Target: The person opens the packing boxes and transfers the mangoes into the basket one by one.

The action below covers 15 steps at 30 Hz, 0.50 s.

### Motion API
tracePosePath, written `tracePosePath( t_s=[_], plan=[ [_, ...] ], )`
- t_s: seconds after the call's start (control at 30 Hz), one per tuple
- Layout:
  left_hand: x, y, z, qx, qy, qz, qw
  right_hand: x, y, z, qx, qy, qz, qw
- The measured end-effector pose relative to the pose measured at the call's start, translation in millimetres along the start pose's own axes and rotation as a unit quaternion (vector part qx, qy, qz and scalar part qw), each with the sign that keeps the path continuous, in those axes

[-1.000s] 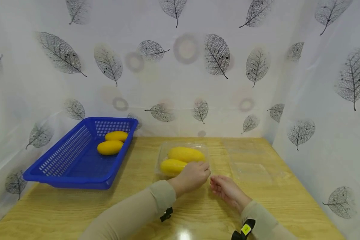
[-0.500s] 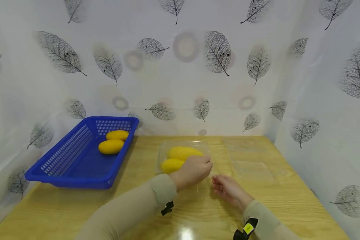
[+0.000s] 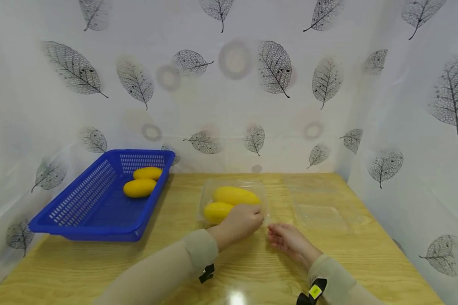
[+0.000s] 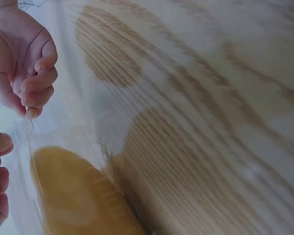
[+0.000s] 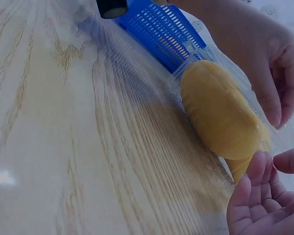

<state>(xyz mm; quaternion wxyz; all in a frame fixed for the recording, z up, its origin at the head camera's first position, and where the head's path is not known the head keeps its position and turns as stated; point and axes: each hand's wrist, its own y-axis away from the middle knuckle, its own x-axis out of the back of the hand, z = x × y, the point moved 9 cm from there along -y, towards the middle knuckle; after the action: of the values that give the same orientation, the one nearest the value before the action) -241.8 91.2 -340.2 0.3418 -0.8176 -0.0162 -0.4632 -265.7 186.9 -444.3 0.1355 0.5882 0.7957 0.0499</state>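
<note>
Clear plastic box (image 3: 233, 183) of yellow fruit (image 3: 235, 195) sits on the table (image 3: 248, 269); right hand (image 3: 291, 243) apparently pinches its near corner, left hand (image 3: 240, 222) curls above, grip unclear; an uneven tug could tip it.

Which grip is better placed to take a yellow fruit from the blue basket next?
Left grip, likely. The blue basket stands on that side; the right grip is farther off and might cross the left arm. Both are at the clear box; unclear if the left holds anything.
</note>
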Motion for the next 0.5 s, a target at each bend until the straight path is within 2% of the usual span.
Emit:
tracePosePath(
  t_s=[0.1, 0.17, 0.23, 0.3, 0.33, 0.37, 0.4, 0.5],
  plan=[
    [6.4, 14.3, -17.1, 0.048, 0.052, 0.006, 0.9975, -1, 0.1, -1, 0.002, 0.013, 0.015, 0.9998],
    [12.5, 26.1, -32.9, 0.091, 0.093, 0.016, 0.9914, 0, 0.8, -2, 0.0, 0.031, 0.041, 0.9987],
    [17.2, 40.1, -51.0, 0.142, 0.127, 0.024, 0.9814, 3, 2.2, -3, -0.004, 0.049, 0.074, 0.996],
    [20.2, 56.0, -71.0, 0.206, 0.162, 0.028, 0.9646, 8, 4.1, -4, -0.006, 0.061, 0.11, 0.992],
    [20.5, 65.1, -81.5, 0.243, 0.182, 0.026, 0.9526, 10, 4.8, -6, -0.002, 0.063, 0.124, 0.9902],
    [20.7, 74.4, -91.9, 0.28, 0.205, 0.028, 0.9376, 11, 5.3, -8, 0.005, 0.066, 0.138, 0.9883],
    [21.0, 84.1, -101.9, 0.317, 0.23, 0.033, 0.9194, 13, 5.7, -11, 0.016, 0.069, 0.15, 0.9862],
    [19.5, 112.9, -126.4, 0.414, 0.305, 0.055, 0.8563, 17, 7.7, -23, 0.059, 0.084, 0.18, 0.9782]
  ],
)
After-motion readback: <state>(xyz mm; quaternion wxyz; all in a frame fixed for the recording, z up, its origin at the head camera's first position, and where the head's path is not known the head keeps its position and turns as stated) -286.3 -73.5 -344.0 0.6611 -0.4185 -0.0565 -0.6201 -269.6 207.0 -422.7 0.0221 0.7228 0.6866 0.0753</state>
